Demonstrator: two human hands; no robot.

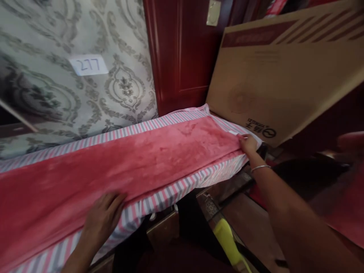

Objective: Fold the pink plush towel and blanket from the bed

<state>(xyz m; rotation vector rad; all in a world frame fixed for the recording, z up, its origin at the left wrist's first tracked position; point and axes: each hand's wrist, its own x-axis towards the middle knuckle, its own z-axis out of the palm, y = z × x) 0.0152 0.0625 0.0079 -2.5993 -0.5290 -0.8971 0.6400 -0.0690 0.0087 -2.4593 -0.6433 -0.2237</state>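
Note:
A long, folded red plush blanket (142, 148) lies along a surface covered with a pink, grey and white striped cloth (176, 191). At its near right corner, my right hand (248, 144) pinches the blanket's edge between thumb and fingers; a thin bangle circles that wrist. My left hand (106, 212) rests on the near edge of the blanket, at the lower left, fingers stretched and laid against the fabric. Some of the left fingertips' contact with the plush is hard to make out. The striped cloth shows as a border on both long sides of the blanket.
A big cardboard box (256, 83) leans behind the right end, beside a dark red door (182, 53). Patterned wallpaper (125, 83) bears a paper label (89, 65) reading 277. A yellow-green object (227, 240) lies below, near the floor.

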